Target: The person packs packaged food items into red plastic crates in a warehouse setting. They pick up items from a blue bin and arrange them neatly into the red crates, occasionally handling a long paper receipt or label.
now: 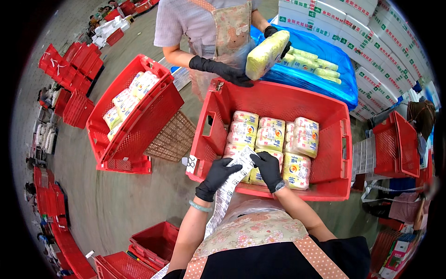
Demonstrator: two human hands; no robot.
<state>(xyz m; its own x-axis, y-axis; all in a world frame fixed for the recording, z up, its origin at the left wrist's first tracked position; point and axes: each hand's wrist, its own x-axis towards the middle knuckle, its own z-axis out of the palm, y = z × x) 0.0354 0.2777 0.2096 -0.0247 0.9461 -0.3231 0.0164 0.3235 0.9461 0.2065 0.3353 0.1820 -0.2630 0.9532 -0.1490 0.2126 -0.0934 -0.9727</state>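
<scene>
Both of my hands wear black gloves. My left hand [220, 174] grips a long strip of printed labels [225, 191] that trails down past my apron. At the strip's upper end, my right hand [268, 170] pinches the edge between thumb and fingers. Just beneath my hands stands a red plastic crate [329, 176]. Inside it lie several plastic-wrapped vegetable packs [243, 128] in rows, with printed wrapping and small labels. One pack [306, 137] at the right sits higher than its neighbours. My hands and the strip hide part of the near row.
Across the crate, a co-worker's gloved hands [223, 71] hold a yellow-green wrapped pack [266, 55]. Behind is a blue-lined container [343, 62] of similar packs. Another red crate [167, 94] with packs stands left, beside a woven basket [172, 139]. White printed boxes [334, 21] are stacked at the back.
</scene>
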